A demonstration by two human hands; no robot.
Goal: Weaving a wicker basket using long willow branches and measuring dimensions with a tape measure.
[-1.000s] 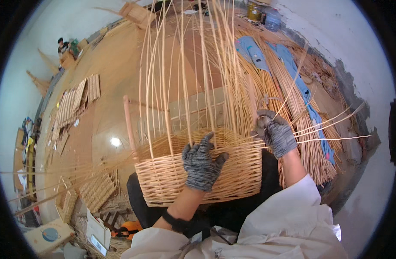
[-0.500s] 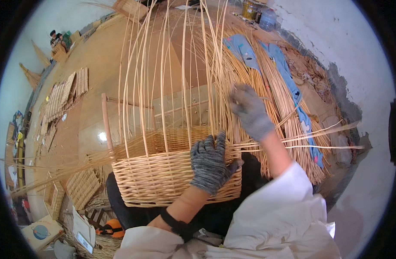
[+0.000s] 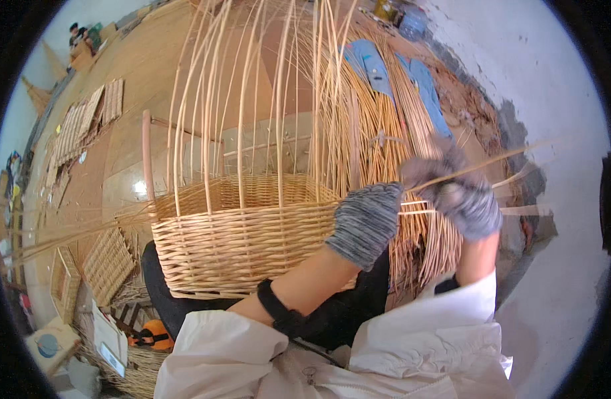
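Note:
A half-woven wicker basket (image 3: 239, 249) rests across my lap, with tall upright willow stakes (image 3: 242, 133) rising from its rim. At its right corner my left hand (image 3: 368, 223), in a grey knit glove, is closed around a willow rod (image 3: 511, 153) that slants up to the right. My right hand (image 3: 461, 199), also gloved, is close beside it and smeared by motion. Its fingers lie over that same rod, but their grip cannot be made out. More pale rod ends stick out to the right beneath and behind this hand.
Bundled willow rods (image 3: 378, 139), partly covered by blue cloth (image 3: 372, 66), lie behind the basket's right side. Woven panels (image 3: 82, 126) are on the floor at left. An orange-handled tool (image 3: 155, 334) lies at lower left. A wall (image 3: 551, 86) borders the right; another person (image 3: 82, 40) sits far left.
My left hand has shifted from the basket's front wall to its right corner and closed on a rod. My right hand has come down and right from the stakes. The view has shifted slightly.

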